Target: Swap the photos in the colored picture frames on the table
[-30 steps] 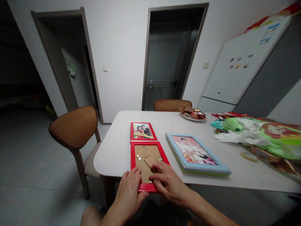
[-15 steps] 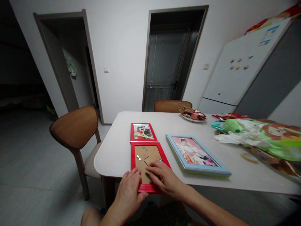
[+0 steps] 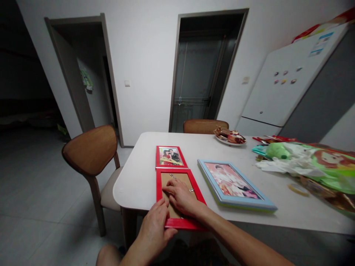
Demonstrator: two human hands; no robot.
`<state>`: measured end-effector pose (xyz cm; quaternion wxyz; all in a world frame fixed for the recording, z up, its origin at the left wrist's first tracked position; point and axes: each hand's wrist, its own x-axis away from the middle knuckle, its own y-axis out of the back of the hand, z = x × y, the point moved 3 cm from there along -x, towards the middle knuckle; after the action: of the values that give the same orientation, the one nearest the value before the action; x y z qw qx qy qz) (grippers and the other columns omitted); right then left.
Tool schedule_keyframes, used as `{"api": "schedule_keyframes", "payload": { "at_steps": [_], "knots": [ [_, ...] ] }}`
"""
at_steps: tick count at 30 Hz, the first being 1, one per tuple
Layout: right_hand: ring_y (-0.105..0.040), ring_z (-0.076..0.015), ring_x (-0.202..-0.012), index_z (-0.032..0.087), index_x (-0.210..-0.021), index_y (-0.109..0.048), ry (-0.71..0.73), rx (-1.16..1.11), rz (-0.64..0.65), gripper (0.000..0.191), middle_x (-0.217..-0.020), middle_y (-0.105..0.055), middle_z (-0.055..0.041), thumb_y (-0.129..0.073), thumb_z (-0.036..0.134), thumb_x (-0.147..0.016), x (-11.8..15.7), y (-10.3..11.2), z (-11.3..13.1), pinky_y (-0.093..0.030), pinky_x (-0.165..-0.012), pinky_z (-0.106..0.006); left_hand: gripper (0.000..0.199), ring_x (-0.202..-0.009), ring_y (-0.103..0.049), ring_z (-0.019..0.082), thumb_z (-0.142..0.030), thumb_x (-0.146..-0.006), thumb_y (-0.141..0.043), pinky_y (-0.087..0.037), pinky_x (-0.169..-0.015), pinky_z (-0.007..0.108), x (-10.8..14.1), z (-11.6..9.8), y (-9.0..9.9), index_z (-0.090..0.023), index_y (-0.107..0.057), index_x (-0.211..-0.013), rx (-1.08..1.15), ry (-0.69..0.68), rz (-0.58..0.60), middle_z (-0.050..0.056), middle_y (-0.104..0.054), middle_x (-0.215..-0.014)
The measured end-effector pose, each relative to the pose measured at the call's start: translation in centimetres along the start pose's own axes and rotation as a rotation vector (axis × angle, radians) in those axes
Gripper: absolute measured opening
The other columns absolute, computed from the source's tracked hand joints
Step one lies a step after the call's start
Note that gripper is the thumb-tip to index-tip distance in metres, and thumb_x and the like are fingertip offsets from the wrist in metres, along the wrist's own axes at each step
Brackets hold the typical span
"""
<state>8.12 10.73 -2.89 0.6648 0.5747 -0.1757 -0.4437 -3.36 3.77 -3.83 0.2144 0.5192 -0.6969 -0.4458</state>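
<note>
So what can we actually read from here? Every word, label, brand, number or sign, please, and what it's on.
No text can be read.
Refrigerator: the blue-and-white label is too small and blurred.
Picture in the blue frame: the pixelated patch shows nothing legible.
Green packaging: printed figure, no legible words.
Backing board in the red frame: none on the uncovered part.

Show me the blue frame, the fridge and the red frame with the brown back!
Blue frame (image 3: 235, 184), head view: on its picture.
Fridge (image 3: 263, 90), head view: upper door.
Red frame (image 3: 184, 224), head view: bottom edge.
</note>
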Motion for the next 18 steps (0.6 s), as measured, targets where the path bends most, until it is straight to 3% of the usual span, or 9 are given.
{"api": "schedule_keyframes", "payload": {
  "at_steps": [5, 12, 18],
  "knots": [
    [-0.046, -0.0165, -0.09, 0.022, -0.097, -0.06, -0.042, -0.066, -0.036, 0.03, -0.093, -0.057, -0.0052, -0.041, 0.015, -0.075, -0.5, -0.3, -0.5, -0.032, -0.078, -0.027, 0.05, -0.117, -0.037, 0.024, -0.019, -0.06, -0.066, -0.031, -0.098, 0.036, 0.0, -0.2, 0.2, -0.009, -0.051, -0.106, -0.001, 0.0, 0.007, 0.016, -0.046, -0.123],
    [-0.055, -0.0151, -0.076, 0.017, -0.084, -0.064, -0.395, -0.045, -0.104, 0.023, -0.085, -0.064, -0.0065, -0.045, 0.028, -0.075, -3.4, -0.4, -4.9, -0.035, -0.065, -0.023, 0.043, -0.117, -0.036, 0.023, -0.02, -0.061, -0.066, -0.032, -0.098, 0.037, 0.1, -0.1, 0.2, -0.012, -0.053, -0.101, -0.007, -0.01, 0.011, 0.014, -0.046, -0.123],
    [-0.055, -0.0167, -0.068, 0.015, -0.076, -0.062, -0.532, -0.012, -0.161, 0.022, -0.078, -0.064, -0.009, -0.046, 0.03, -0.073, -4.8, -1.1, -7.4, -0.031, -0.054, -0.023, 0.056, -0.117, -0.036, 0.023, -0.021, -0.061, -0.064, -0.031, -0.099, 0.035, 0.1, -0.2, 0.4, -0.007, -0.046, -0.112, -0.039, 0.018, 0.033, 0.016, -0.045, -0.123]
  ]
}}
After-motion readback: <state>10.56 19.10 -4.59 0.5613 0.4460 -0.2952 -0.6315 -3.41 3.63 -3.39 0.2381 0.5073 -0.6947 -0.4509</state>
